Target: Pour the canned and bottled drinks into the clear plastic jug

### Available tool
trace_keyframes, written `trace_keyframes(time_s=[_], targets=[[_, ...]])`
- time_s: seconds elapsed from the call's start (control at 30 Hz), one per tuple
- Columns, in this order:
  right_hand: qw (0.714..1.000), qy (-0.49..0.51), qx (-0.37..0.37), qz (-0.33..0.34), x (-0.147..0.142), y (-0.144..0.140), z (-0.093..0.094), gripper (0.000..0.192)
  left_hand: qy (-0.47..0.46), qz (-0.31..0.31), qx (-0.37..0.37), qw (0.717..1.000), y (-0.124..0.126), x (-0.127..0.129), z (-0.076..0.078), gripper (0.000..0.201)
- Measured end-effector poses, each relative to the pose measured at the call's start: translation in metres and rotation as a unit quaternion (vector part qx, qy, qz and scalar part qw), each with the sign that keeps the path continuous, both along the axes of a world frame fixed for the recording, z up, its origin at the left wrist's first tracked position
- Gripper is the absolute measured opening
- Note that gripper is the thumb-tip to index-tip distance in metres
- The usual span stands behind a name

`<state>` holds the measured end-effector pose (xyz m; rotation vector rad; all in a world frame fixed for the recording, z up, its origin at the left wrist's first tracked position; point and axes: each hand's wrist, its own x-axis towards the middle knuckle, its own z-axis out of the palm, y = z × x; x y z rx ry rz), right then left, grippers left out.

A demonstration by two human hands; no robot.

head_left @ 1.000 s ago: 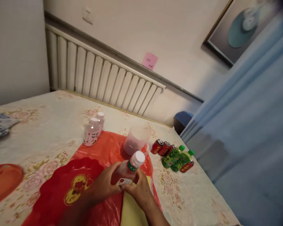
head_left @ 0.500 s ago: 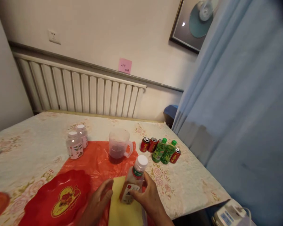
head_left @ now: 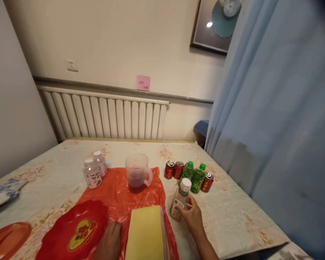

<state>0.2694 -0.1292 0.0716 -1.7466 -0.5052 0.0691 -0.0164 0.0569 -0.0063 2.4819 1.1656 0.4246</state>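
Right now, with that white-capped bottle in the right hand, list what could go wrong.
1. The right hand holds the white-capped bottle close to the green bottles and red cans; a nudge could topple them.
2. The jug stands on the crinkled orange plastic sheet; tugging the sheet might tip it.
3. The left hand rests beside the yellow stack, which could slide.

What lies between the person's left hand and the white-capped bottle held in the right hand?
In the head view, a yellow pad on the orange plastic sheet lies between the left hand and the white-capped bottle gripped by the right hand.
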Motion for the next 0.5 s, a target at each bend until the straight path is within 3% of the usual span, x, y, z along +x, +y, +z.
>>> trace_keyframes(time_s=[0.13,0.5], targets=[[1.000,-0.015,-0.010,-0.023,0.026,0.022,-0.019,0.067,0.035,0.009,0.009,0.999,-0.002,0.002,-0.001,0.039],[0.991,-0.114,-0.022,-0.071,0.062,0.074,-0.042,0.064,0.081,-0.002,0.037,0.996,-0.003,0.001,0.002,0.040]])
